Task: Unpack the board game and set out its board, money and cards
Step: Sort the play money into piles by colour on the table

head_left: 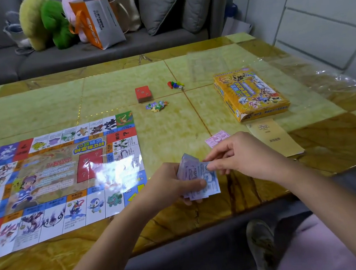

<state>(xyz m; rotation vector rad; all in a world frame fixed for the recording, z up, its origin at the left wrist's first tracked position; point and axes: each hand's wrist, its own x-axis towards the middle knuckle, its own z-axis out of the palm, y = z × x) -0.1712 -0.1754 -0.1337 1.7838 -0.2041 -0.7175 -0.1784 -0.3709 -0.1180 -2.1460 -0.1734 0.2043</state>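
Down at the bottom right of the frame a worn shoe (261,242) pokes out under the bench (172,131), and two bare forearms reach up from there to the middle of the picture.

The left hand (173,185) is curled round a wad of notes (201,180), bluish-purple play money, with the thumb laid across the face and the fingers underneath. The right hand (242,152) pinches the upper corner of that wad's top sheet between thumb and fingertips. Just above the hands, one pink note (217,138) lies on the bench beside a tan booklet (275,138).

The board (63,174) is already spread flat across the left of the frame. A red deck of cards (143,94) sits at upper centre, with coloured pawns (175,85) to its right. The yellow box (251,93) lies at the upper right.

By the look of it, the money is being sorted into piles by colour. To do that well, I'd peel one sheet at a time, because thin notes cling together and two could slide off as one. The left thumb should ease just enough to let the top sheet go. Each colour needs its own spot in the bare stretch between board and booklet, clear of the board's edge.
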